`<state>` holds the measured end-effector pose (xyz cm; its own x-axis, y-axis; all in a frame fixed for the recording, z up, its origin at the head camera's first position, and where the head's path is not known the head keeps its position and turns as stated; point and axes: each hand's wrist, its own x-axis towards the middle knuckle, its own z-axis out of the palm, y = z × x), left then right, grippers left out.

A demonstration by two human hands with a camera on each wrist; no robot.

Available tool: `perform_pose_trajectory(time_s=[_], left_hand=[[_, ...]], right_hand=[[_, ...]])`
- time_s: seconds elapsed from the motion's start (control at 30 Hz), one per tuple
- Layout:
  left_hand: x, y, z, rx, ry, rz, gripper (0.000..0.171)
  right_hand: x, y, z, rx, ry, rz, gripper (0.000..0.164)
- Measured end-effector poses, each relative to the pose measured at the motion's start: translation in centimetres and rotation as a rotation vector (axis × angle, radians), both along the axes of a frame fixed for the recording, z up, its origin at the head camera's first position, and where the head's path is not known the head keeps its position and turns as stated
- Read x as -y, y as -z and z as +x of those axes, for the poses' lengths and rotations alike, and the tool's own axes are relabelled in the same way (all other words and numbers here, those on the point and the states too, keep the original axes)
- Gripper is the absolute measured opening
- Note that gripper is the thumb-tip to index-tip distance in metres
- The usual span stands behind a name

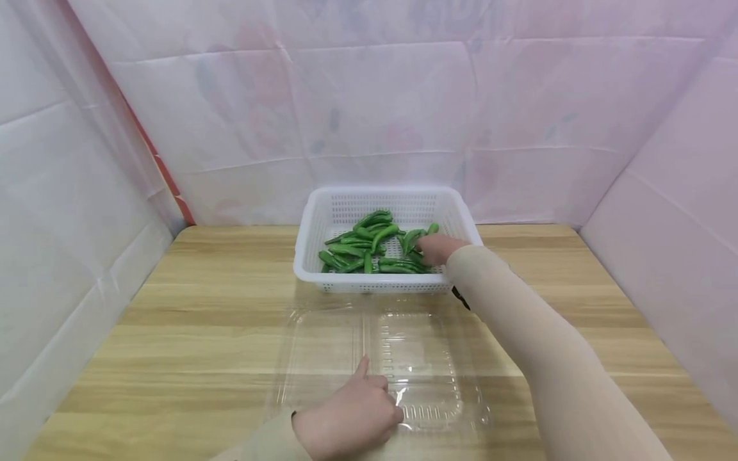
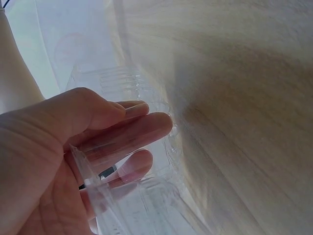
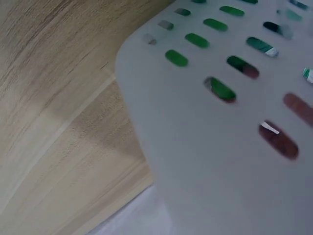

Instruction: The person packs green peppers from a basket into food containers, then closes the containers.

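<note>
Several green chili peppers point(image 1: 385, 237) lie in a white slotted plastic basket point(image 1: 380, 279) at the table's back. My right hand point(image 1: 439, 248) reaches over the basket's right side and touches peppers there; its fingertips are hidden, so whether it grips one does not show. Through the slots of the basket wall point(image 3: 210, 161) in the right wrist view, bits of green and skin appear. In front of the basket lies a clear two-part plastic box point(image 1: 421, 365), opened flat. My left hand point(image 1: 352, 413) rests on its near middle, index finger straight; the left wrist view shows loose fingers against the plastic.
The wooden table point(image 1: 202, 333) carries the basket and the box. A pale sheet-covered wall point(image 1: 375, 102) stands close behind the basket. Similar sheets rise at the left point(image 1: 75, 211) and right point(image 1: 680, 192).
</note>
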<state>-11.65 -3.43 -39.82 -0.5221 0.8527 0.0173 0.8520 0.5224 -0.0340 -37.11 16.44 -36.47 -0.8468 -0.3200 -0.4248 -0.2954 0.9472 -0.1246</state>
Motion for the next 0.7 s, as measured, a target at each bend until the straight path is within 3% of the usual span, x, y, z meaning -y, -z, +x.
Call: perform_pose_trajectory(time_s=[0.33,0.53,0.7], left_hand=[[-0.1,-0.1,0.1,-0.03,-0.002,-0.009,0.014],[-0.1,-0.3,0.1,-0.019,-0.013,-0.006,0.014],[-0.2,-0.5,0.1,0.001,-0.018,-0.001,0.015]], right_hand=[[-1.4,-0.8,0.2,-0.063,0.011,-0.075,0.025],[-2.0,-2.3,1.0,-0.207,0.023,-0.023,0.011],[-2.6,-3.5,1.8,-0.299,0.042,-0.016,0.015]])
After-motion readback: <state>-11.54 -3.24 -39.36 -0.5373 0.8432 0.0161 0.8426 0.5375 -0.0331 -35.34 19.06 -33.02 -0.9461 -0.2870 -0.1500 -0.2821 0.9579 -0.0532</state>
